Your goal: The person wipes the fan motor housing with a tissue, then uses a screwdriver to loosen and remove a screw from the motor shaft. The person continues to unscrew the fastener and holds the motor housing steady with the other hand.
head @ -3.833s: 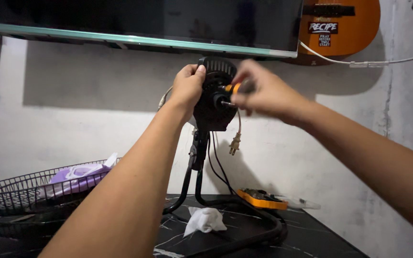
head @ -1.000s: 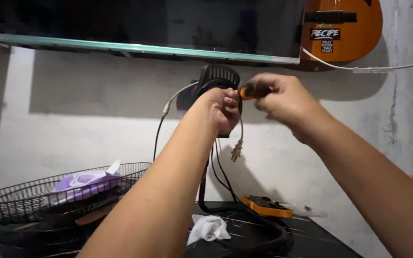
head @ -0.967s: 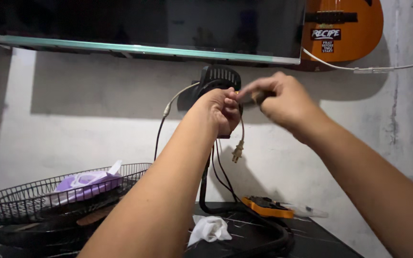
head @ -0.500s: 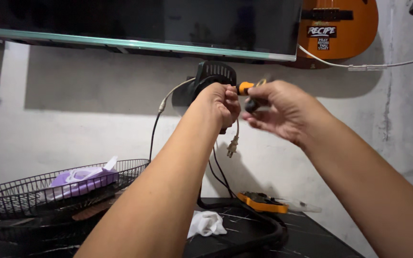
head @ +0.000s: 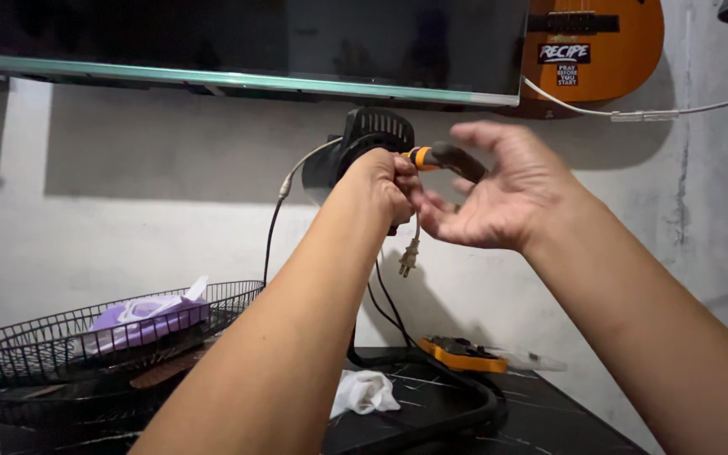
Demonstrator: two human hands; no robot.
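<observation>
A black fan motor housing stands on its post in front of the wall. My left hand is closed around the front of the motor, fingers at the shaft of a screwdriver. The screwdriver's orange and black handle points right into my right hand, whose fingers are spread, the handle lying loosely between thumb and fingers. A two-pin plug dangles on its cord just under my left hand.
A black wire fan grille lies at the left with a purple wipes pack in it. On the dark marbled table are a white cloth, an orange and black tool and the fan's black base. A dark screen and a guitar hang above.
My right hand has loosened from a closed grip on the screwdriver handle to spread fingers. My left hand stays on the motor.
</observation>
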